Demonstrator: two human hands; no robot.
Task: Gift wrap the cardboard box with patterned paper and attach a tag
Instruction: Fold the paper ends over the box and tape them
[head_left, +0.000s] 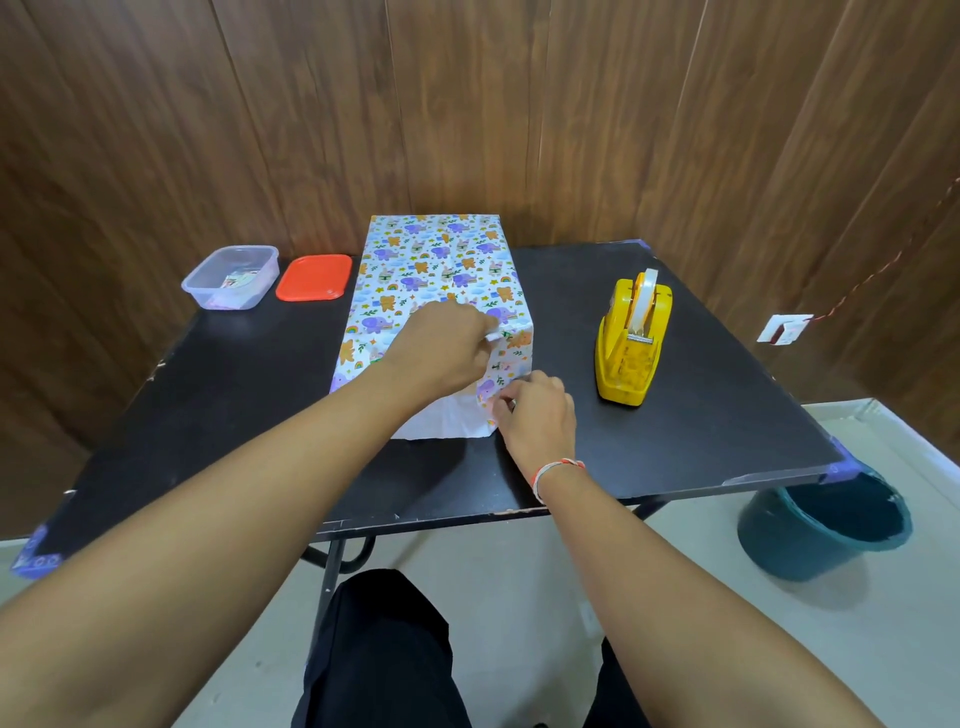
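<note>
Our box (441, 270), already covered on top in patterned paper (415, 249), lies along the middle of the black bench (234, 389), reaching its far edge. Our left hand (441, 348) pinches a small strip of tape (492, 336) at the box's near right corner, while our right hand (535, 415) pinches the paper fold just below. A yellow tape dispenser (631, 343) stands toward the right edge; a clear tub (231, 277) and red lid (313, 277) sit at the far left corner.
</note>
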